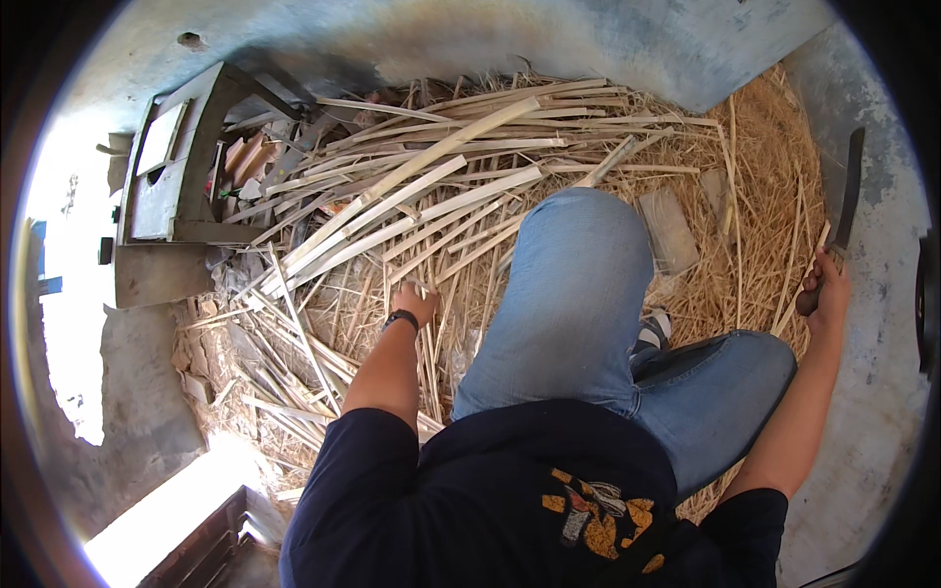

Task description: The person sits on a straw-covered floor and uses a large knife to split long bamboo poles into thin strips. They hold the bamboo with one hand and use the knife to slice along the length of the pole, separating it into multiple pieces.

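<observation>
At the right, my right hand [830, 294] is closed round the dark handle of a machete [854, 181]. Its long blade points up, beside the wall. A small pale piece shows by the base of the blade; I cannot tell what it is. My left hand [417, 303], with a dark band at the wrist, is down among split bamboo strips [412, 230] left of my raised knee. Its fingers are curled on a pale strip, partly hidden by the hand. Long strips lie across one another in a loose heap beyond and around this hand.
Dry straw [760, 216] covers the floor at the right, with a flat grey block [669, 231] on it. A worn wooden cabinet [176, 186] stands at the far left. Walls [627, 49] close in behind the heap and on the right. My bent legs [578, 284] fill the middle.
</observation>
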The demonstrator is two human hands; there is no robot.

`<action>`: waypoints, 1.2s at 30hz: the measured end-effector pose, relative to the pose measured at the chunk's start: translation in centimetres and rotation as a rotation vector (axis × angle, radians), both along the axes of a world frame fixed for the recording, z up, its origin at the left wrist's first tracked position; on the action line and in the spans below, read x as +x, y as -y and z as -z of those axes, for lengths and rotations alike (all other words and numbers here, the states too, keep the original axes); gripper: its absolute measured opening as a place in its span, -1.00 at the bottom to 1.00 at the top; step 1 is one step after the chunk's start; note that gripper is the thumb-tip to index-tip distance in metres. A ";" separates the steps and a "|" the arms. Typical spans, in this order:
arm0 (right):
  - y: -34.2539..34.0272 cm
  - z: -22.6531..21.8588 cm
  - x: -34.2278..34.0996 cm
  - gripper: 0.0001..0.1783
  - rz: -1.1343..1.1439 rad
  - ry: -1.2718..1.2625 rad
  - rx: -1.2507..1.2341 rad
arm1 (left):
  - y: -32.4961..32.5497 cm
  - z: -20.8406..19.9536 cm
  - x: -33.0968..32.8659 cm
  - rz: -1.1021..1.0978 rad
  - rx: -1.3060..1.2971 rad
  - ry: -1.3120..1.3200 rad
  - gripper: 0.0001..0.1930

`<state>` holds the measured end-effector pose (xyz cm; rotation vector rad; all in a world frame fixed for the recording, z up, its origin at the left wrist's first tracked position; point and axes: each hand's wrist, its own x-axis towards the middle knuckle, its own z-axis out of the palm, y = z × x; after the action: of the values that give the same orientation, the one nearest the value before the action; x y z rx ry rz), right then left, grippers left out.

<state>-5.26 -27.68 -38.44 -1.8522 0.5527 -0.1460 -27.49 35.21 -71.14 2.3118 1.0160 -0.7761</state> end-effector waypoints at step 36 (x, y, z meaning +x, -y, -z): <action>3.5 3.2 1.0 -0.87 0.253 -0.005 0.417 | 7.4 -6.7 25.9 -1.069 -1.180 0.595 -0.73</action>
<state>-4.31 -31.13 -41.61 -1.3753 0.7587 -0.1791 -1.64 27.80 -64.47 0.6973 0.9164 -0.0899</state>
